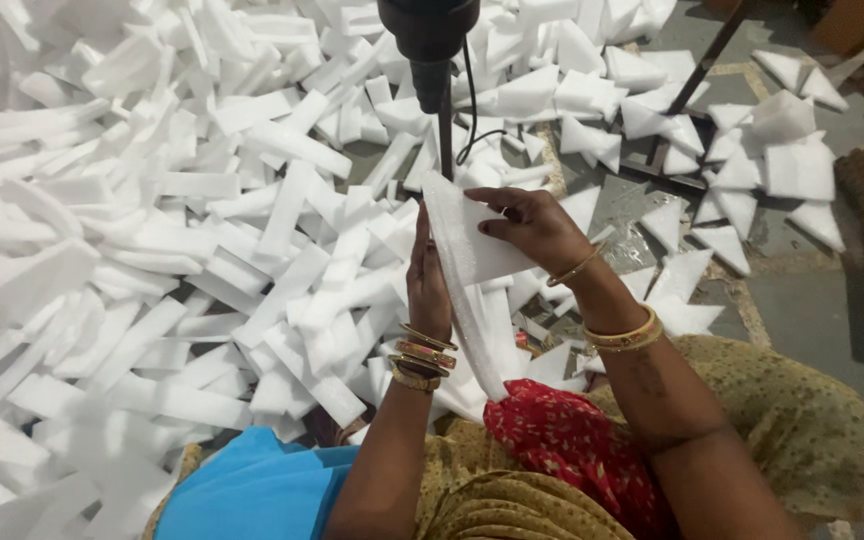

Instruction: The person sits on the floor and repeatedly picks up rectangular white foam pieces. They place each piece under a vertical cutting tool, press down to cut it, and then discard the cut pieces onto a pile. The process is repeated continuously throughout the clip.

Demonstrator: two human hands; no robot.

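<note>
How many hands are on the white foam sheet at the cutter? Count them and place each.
2. The left hand presses flat against the left edge of the white foam sheet; the right hand grips its right side from above. No other hands show.
</note>
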